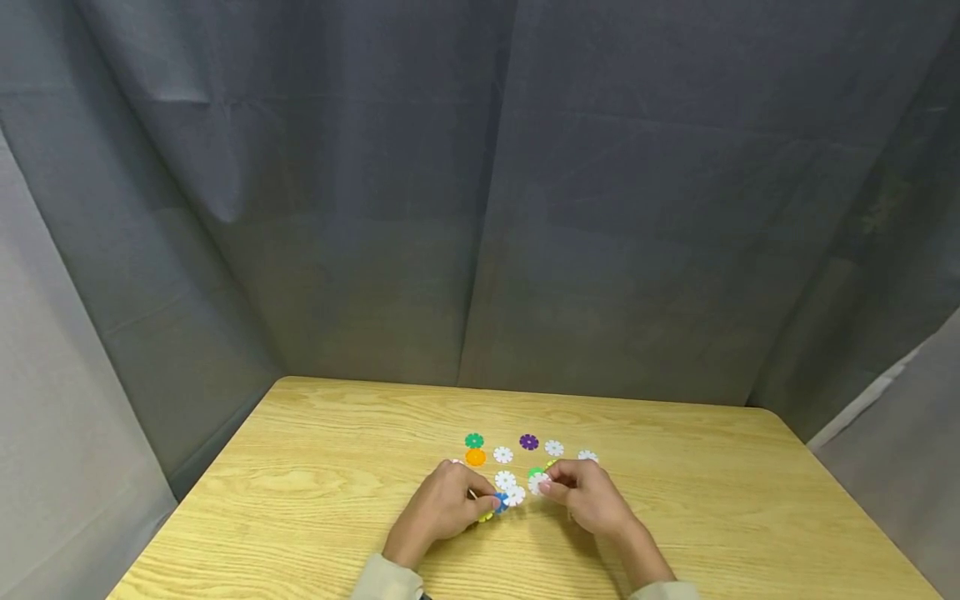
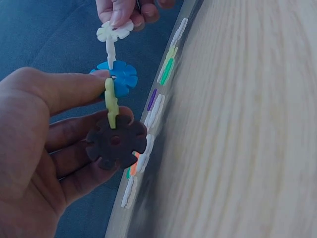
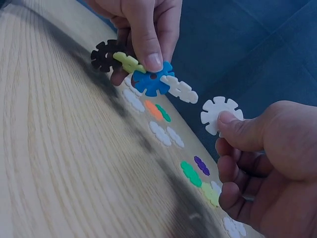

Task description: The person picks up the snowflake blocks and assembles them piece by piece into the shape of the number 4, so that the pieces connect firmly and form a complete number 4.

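Dark grey cloth (image 1: 375,208) is hung behind a wooden table (image 1: 337,442), over which both hands are held, and what seems to be in hand is the adding of 1 more piece to a chain (image 3: 141,83) of slotted plastic discs. 4 discs are already linked: a dark disc (image 2: 119,151), a yellow disc (image 2: 110,94), a blue disc (image 2: 128,79) and, at the end, a white link (image 3: 181,91). By the left hand (image 1: 446,504) the chain is pinched at the blue disc, thumb laid on its face. By the right hand (image 1: 592,500) a single white disc (image 3: 213,112) is pinched between thumb and fingers, just beside the white link but apart from it in the right wrist view. As judged from this, a slot of the single disc should be lined up with a slot of the white link, the 2 turned crosswise and pressed together, while the blue disc is kept steady.

Both forearms are stretched forward from the near side, backs of the hands upward, thumbs turned inward. Beyond the hands, loose pieces are spread on the wood, among them a green disc (image 1: 474,440), an orange disc (image 1: 476,457) and a purple disc (image 1: 528,442).
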Demonstrator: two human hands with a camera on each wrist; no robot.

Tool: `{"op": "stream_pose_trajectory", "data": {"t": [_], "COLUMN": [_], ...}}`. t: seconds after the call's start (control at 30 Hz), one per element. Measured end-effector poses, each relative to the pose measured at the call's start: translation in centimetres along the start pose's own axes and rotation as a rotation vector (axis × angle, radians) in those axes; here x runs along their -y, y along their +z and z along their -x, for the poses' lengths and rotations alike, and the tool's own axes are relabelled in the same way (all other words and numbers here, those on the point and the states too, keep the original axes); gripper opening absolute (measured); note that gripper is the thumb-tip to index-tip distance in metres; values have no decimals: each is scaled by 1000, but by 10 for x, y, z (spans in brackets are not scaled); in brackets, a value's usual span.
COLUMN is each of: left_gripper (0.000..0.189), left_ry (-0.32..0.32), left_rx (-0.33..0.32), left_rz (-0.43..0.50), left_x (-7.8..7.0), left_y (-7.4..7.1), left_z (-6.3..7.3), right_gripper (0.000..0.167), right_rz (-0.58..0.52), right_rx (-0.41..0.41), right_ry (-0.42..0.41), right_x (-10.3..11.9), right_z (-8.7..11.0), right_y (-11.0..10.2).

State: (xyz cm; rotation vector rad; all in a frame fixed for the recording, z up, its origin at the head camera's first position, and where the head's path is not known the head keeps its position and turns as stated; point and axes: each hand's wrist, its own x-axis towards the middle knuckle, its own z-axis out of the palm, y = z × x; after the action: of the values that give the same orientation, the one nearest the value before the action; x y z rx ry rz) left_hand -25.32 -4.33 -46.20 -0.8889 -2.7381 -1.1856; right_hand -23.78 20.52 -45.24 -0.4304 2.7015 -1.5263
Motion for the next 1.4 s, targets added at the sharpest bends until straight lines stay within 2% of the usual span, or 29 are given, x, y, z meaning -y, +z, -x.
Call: {"op": "stream_pose_trajectory", "data": {"t": [0.77, 1.17, 1.4], "left_gripper": [6, 5, 6], "left_ry": [28, 49, 57], "left_rx": [-3, -45, -66], "left_rz": [5, 5, 13], "left_x": [2, 1, 1], "left_y": [3, 3, 3], "left_z": [-1, 0, 0], "right_gripper": [10, 9, 11], "right_rz": [-75, -49, -51], "right_rx": [15, -91, -105], "right_ry": [1, -2, 6], "right_x": [-2, 3, 5], "right_z": [1, 3, 1], "right_y": [9, 19, 24]}}
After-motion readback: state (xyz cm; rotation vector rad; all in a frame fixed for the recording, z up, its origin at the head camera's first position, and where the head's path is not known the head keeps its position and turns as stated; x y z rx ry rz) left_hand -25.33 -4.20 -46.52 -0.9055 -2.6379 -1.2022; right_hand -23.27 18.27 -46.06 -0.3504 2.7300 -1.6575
